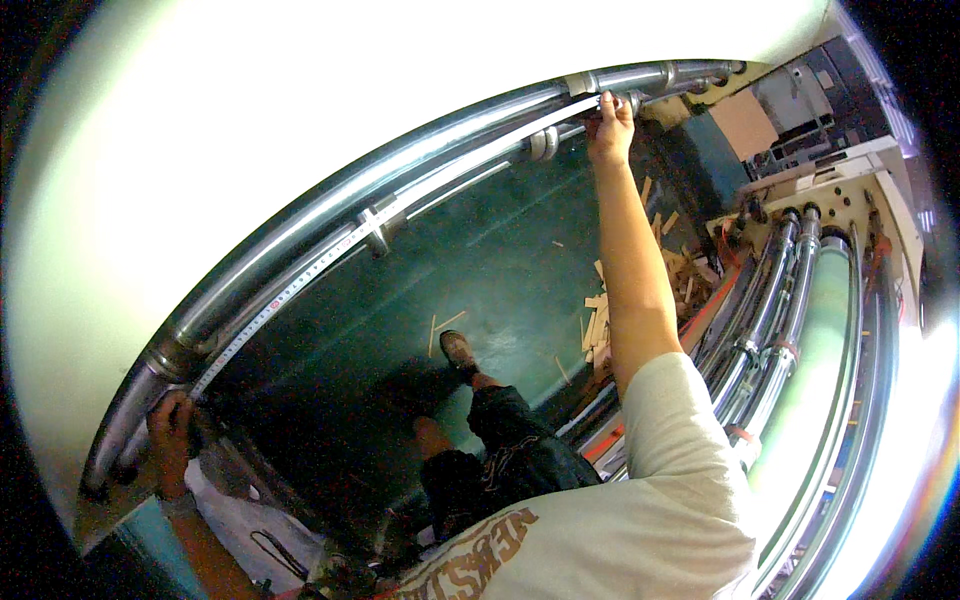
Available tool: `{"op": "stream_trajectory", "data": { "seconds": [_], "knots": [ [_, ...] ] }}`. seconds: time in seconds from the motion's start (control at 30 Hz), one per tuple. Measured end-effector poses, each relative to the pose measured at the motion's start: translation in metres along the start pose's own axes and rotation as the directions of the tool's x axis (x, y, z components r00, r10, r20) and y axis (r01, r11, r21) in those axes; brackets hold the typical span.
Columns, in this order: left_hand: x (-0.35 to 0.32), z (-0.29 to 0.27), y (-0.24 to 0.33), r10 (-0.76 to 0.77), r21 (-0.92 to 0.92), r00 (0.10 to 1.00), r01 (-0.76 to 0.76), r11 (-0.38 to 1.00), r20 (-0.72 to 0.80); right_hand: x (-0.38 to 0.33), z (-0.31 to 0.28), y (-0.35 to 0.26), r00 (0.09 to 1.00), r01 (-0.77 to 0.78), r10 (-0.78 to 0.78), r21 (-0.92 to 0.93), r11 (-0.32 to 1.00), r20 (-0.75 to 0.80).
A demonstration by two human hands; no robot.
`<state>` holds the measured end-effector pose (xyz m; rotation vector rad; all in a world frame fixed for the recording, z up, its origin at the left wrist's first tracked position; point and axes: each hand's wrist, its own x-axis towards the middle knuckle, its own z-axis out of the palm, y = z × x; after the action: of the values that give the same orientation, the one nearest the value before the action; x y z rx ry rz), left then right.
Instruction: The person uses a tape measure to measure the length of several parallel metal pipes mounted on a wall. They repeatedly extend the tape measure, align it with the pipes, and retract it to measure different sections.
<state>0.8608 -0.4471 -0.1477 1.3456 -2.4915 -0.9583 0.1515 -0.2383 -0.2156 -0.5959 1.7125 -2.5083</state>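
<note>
A tape measure (pixel 275 302) is drawn out along a long shiny metal roller (pixel 340 190), its white blade spanning the gap between my two hands. At the blade's lower left end, my left hand (pixel 172 430) has its fingers curled around it, close to a metal collar (pixel 170 362) on the roller. My right arm reaches far up and forward. There my right hand (pixel 610 130) pinches the blade's other end beside the roller's far part. A metal bracket (pixel 376 228) sits on the thinner bar beneath the blade. What lies inside each palm is hidden.
To the right runs a machine with several metal bars and a pale green roller (pixel 815 340). Wooden strips (pixel 597 320) lie scattered on the green floor (pixel 500 260) near it. A brown board (pixel 745 125) stands at the far right. White sheeting (pixel 240 500) lies by my left forearm.
</note>
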Motion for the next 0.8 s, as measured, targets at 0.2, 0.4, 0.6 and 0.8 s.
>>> {"op": "stream_trajectory", "data": {
  "seconds": [0.2, 0.4, 0.6, 0.8],
  "knots": [
    [-0.002, -0.002, 0.009, 0.045, 0.04, 0.989, -0.039, 0.998, -0.141, -0.017, 0.023, -0.016, 0.994, -0.097, 0.098, 0.02, 0.995, -0.044],
    [0.008, -0.008, 0.006, 0.041, -0.073, 0.999, -0.042, 0.996, -0.025, -0.01, 0.015, -0.005, 0.999, 0.001, 0.001, -0.074, 0.997, 0.034],
    [0.008, -0.006, 0.006, -0.022, -0.122, 0.998, 0.015, 0.992, -0.055, 0.006, 0.001, 0.014, 0.998, 0.067, -0.066, -0.112, 0.991, 0.015],
    [0.013, -0.012, 0.027, -0.011, -0.123, 1.0, 0.014, 0.992, 0.025, -0.001, 0.007, 0.012, 1.0, 0.008, -0.008, 0.025, 1.0, -0.013]
  ]
}}
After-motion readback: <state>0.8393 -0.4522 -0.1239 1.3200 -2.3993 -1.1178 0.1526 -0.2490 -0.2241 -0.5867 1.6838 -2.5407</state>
